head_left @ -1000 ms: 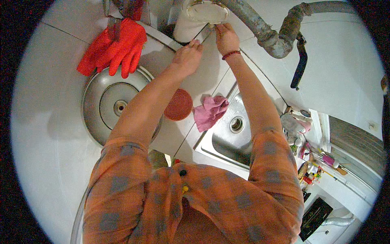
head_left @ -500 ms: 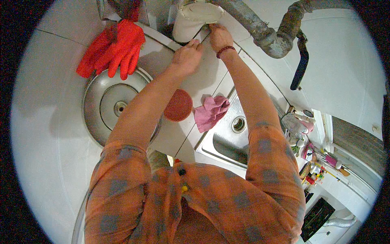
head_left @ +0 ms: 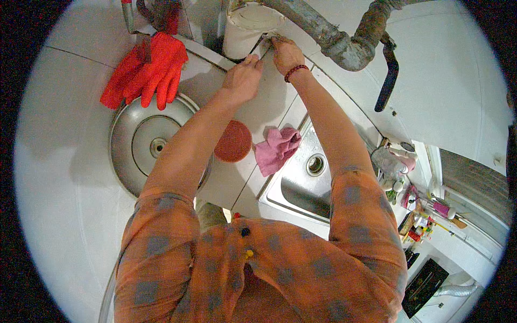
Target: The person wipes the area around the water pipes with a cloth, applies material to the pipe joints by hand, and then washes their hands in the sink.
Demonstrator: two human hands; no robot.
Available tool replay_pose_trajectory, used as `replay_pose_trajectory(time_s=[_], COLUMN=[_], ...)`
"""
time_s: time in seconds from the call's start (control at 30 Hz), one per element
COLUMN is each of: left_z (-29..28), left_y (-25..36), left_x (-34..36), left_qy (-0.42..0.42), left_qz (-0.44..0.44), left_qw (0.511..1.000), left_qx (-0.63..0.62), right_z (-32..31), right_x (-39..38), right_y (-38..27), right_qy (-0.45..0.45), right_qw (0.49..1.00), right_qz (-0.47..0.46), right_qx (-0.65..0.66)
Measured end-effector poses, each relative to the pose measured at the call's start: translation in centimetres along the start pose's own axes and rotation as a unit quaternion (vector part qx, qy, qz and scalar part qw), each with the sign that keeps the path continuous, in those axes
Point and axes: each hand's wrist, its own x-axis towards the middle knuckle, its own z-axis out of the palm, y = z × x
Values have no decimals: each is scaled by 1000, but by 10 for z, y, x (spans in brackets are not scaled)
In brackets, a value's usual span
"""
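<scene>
At the top, my left hand has curled fingers at a thin dark strip beside the foot of a white cylindrical container; what they grip is hard to make out. Just right of it, my right hand, with a red bead bracelet, pinches something small and indistinct at that container's lower right side. Nearer me on the tiled counter are a round red-brown object and a crumpled pink cloth beside the steel sink.
Red rubber gloves hang over a round steel lid or basin at left. An old grey pipe with a black-handled valve crosses the top right. Cluttered utensils and bottles line the far right, near a black hob.
My right hand has shifted left and slightly down, closer to my left hand. My left hand has moved slightly. The view has shifted a little.
</scene>
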Motion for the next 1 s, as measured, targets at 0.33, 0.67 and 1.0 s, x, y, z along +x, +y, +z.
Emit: replay_pose_trajectory(time_s=[0.33,0.67,1.0], left_z=[24,-6,-13], left_y=[-8,6,9], left_x=[6,3,3], left_qy=[17,-58,-72], left_qz=[8,-31,-19], left_qw=[997,998,997], left_qx=[76,-1,10], right_z=[-4,-13,-26], right_x=[-10,-2,-4], right_y=[-6,-21,-34], right_qy=[16,-75,-56], right_qw=[997,993,995], right_qz=[-34,66,83], right_qx=[-60,-55,-30])
